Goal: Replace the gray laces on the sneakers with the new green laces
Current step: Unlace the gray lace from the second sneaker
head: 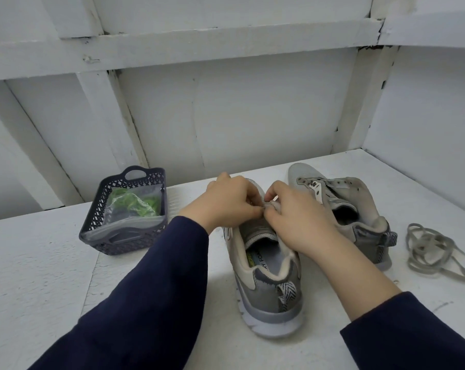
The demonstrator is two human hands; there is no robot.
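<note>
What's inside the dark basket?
The basket holds a clear plastic bag with green laces inside. The bag hides the basket's bottom, so anything under it can't be seen.

Dark lattice basket point(100, 210) at left on white table point(39, 263), white panelled wall point(226, 116) behind.

Near sneaker point(268, 289): grey and beige upper, white sole, black-and-white herringbone heel tab point(286, 292). Far sneaker point(359, 206): same grey-beige. Loose lace point(434, 249): grey. Basket point(98, 217): dark slate, lattice-patterned walls. New laces point(138, 202): bright green. Worktop point(39, 263): white. Sleeves point(151, 289): navy.
</note>
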